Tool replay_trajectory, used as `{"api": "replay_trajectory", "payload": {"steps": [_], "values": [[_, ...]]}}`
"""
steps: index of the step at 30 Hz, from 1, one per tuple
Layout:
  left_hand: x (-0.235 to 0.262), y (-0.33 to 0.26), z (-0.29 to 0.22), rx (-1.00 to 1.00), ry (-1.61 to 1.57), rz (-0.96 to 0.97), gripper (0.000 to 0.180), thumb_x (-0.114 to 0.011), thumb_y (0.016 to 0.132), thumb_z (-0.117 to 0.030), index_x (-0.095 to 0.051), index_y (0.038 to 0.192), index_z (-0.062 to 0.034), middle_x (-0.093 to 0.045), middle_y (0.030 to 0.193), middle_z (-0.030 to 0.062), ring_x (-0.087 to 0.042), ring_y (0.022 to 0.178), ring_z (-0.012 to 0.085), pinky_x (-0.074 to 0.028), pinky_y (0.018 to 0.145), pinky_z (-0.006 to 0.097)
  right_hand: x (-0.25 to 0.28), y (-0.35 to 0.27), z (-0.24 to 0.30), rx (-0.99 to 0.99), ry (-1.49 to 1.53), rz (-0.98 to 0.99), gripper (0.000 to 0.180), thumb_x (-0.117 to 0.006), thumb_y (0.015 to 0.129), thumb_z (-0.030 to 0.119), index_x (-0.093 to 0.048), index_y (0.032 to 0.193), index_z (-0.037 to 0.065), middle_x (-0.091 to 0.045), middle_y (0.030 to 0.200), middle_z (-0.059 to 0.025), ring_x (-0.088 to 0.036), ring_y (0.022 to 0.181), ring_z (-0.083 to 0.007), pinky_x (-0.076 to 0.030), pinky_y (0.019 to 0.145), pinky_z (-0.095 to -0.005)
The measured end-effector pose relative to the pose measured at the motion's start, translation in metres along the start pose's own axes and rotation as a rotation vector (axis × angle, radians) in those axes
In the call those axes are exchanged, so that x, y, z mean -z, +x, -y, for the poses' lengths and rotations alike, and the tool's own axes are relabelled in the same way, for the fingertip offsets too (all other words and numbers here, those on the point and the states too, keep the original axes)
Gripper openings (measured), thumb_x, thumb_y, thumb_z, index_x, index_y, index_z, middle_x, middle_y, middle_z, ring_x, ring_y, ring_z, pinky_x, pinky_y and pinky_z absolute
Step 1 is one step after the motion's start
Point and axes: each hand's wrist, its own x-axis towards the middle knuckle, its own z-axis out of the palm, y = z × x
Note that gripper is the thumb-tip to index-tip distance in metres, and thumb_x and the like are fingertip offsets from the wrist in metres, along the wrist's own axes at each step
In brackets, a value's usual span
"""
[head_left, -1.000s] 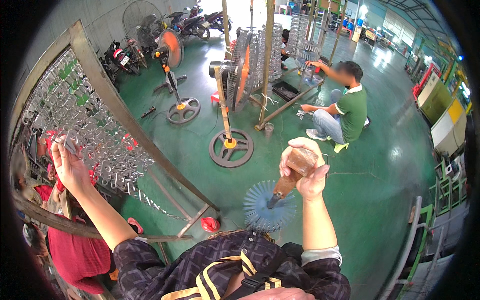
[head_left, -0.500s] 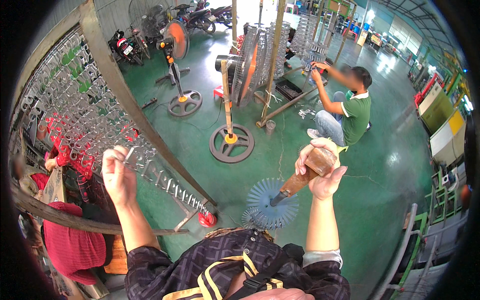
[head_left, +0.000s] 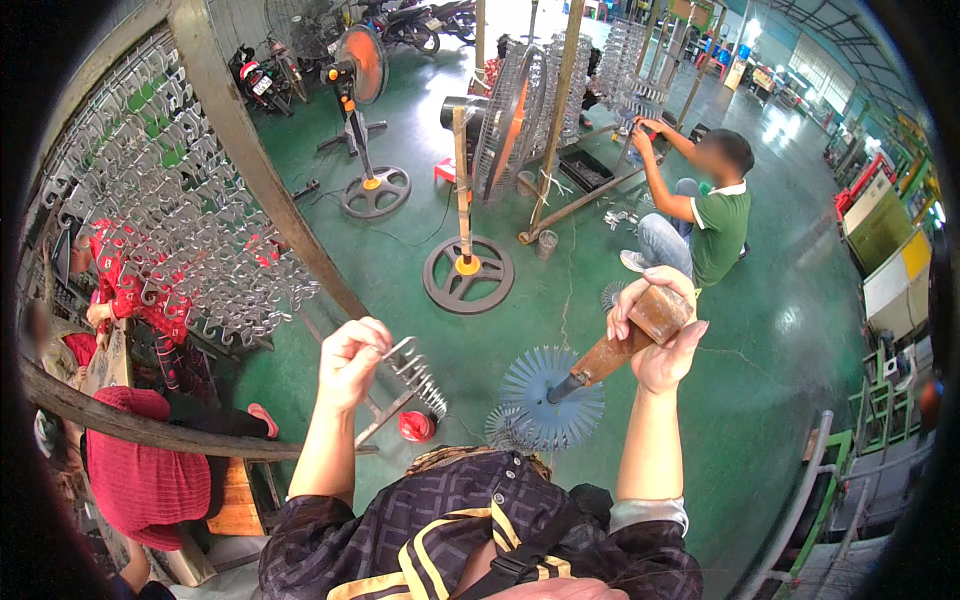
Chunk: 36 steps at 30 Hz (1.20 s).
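Observation:
My left hand (head_left: 352, 365) is closed in a pinch on the top end of a strand of bent metal pieces (head_left: 418, 378). The strand hangs down and away to the right, its lower end beside a red round object (head_left: 417, 426). My right hand (head_left: 662, 345) is wrapped from below and behind around a rusty brown tool with a block-shaped end (head_left: 660, 314). A dark shaft joins the tool's narrow end to a blue disc with radial slots (head_left: 550, 398), which is below and left of the hand. Beside that disc, a smaller toothed disc (head_left: 508, 427) is partly hidden.
At left, a wooden frame (head_left: 255, 180) bears many hanging metal hooks (head_left: 180, 210). Two standing fans (head_left: 468, 272) (head_left: 376, 192) stand ahead. A person in a green shirt (head_left: 722, 225) crouches at another rack; others in red (head_left: 150, 460) are at left.
My left hand has moved right, away from the hanging hooks, bringing the strand's top end closer to the blue disc. My right hand still holds the brown tool, slightly further right.

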Motion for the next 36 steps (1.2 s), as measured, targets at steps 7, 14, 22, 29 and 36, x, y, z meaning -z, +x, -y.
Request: {"api": "replay_trajectory", "payload": {"steps": [7,14,22,29,36], "values": [[0.010,-0.026,0.065,0.214,0.035,0.172,0.003,-0.058,0.080,-0.001,-0.056,0.082,0.0001,-0.054,0.085,0.0077,-0.049,0.079,0.0150,-0.039,0.072,0.027,0.002,0.003,-0.001,0.023,-0.041,-0.037,0.067,-0.042,0.085,0.060,-0.044,0.113,-0.001,-0.051,0.072,-0.0132,-0.046,0.053,-0.0132,-0.042,0.050,-0.0270],[0.006,-0.052,0.124,0.465,0.055,0.244,0.003,-0.058,0.081,-0.003,-0.057,0.082,-0.0007,-0.054,0.083,0.0045,-0.049,0.080,0.0128,-0.039,0.073,0.026,0.005,0.003,-0.002,0.023,-0.064,-0.054,0.068,-0.038,0.086,0.061,-0.042,0.114,0.000,-0.051,0.075,-0.0124,-0.046,0.055,-0.0135,-0.042,0.050,-0.0271],[0.005,-0.089,0.188,0.676,0.006,0.382,0.008,-0.060,0.085,-0.008,-0.061,0.090,-0.0024,-0.058,0.085,-0.0015,-0.052,0.082,0.0077,-0.042,0.076,0.024,0.005,0.001,-0.004,0.032,-0.100,-0.038,0.067,-0.037,0.086,0.061,-0.042,0.114,0.000,-0.051,0.075,-0.0124,-0.046,0.055,-0.0141,-0.042,0.050,-0.0279],[-0.006,-0.103,0.231,0.712,0.058,0.570,0.008,-0.059,0.085,-0.006,-0.060,0.090,-0.0008,-0.059,0.084,-0.0025,-0.051,0.081,0.0060,-0.042,0.076,0.023,0.004,0.004,-0.002,0.048,-0.152,0.008,0.062,-0.028,0.090,0.059,-0.039,0.115,0.004,-0.047,0.071,-0.0119,-0.043,0.052,-0.0156,-0.042,0.048,-0.0303],[-0.015,-0.102,0.244,0.674,0.110,0.715,0.008,-0.059,0.086,-0.008,-0.059,0.090,-0.0013,-0.059,0.083,-0.0024,-0.051,0.081,0.0065,-0.042,0.076,0.025,0.002,0.002,-0.004,0.022,-0.091,-0.023,0.069,-0.033,0.087,0.062,-0.042,0.114,0.000,-0.050,0.071,-0.0146,-0.047,0.053,-0.0162,-0.044,0.050,-0.0300]]}}
